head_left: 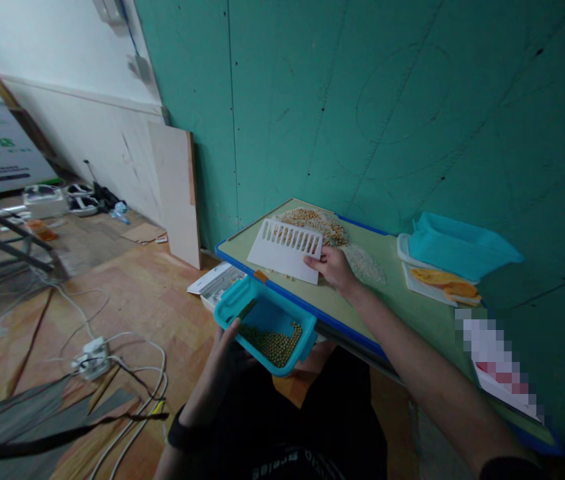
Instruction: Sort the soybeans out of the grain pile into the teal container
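Note:
My left hand grips the near-left rim of a blue plastic tray, thumb over the edge. Small round green beans or peas lie in the tray's near part. The tray is just below the table's front edge. In my right hand is a white slotted scraper, held by its right corner, thumb on top. A mixed heap of yellowish beans and pale grains lies behind the scraper and shows through its slots. Right of it spreads a patch of pale grains.
At the table's right stand a turquoise bin and an orange cloth on a white tray. A green wall borders the back. An open white box sits below left; cables and a power strip lie on the floor.

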Action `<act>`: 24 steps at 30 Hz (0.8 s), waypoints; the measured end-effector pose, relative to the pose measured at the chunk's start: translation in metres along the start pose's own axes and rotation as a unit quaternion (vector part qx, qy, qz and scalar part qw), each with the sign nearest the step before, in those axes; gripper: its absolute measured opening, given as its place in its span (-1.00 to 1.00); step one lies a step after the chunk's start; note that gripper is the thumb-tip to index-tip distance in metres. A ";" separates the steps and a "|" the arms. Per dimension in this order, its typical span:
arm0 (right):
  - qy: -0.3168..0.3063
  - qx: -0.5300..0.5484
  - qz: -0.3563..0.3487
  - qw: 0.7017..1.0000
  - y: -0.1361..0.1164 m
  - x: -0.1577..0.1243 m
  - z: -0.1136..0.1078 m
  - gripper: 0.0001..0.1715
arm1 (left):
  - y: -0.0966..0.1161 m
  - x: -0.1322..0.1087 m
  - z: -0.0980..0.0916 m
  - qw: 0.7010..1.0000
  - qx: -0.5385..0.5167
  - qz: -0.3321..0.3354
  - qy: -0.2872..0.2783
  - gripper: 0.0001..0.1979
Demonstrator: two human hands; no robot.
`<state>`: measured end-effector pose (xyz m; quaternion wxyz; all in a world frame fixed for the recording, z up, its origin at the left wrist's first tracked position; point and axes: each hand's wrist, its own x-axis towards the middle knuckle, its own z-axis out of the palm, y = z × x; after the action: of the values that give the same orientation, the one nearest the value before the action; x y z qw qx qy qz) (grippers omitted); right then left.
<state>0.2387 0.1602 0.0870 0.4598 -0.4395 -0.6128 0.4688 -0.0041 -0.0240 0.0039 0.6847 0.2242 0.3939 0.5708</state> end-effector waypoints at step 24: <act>-0.018 -0.002 -0.016 1.000 0.001 -0.009 0.008 -0.40 | -0.006 -0.013 0.003 0.999 0.009 0.038 0.031 -0.24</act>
<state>0.2331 0.1503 0.0835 0.4553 -0.4226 -0.6287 0.4678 0.0017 -0.0376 0.0047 0.6481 0.2277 0.4112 0.5991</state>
